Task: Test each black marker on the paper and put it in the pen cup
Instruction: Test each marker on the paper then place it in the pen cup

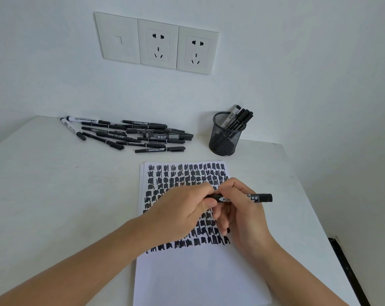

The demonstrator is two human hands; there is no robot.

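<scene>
Black ink covered most of the paper (200, 272) in rows of scribbled patches, with only the strip nearest the front edge of the tabletop (54, 195) left blank. Over those patches both hands met on one marker (256, 198): the right hand (240, 215) was closed around its barrel, and the left hand (182, 214) pinched the end toward the middle of the sheet. I judged this to be the cap step, though whether the cap was going on or coming off I could not tell, since the fingers hid the tip. The marker lay nearly level, above the paper's right half, black with a pale printed label and a blunt dark end sticking out past the right hand. If capped, it would next need lifting to the mesh pen cup (225, 138) near the back edge, where several markers stood leaning. A loose pile of markers (138, 134) waited at the back left.
</scene>
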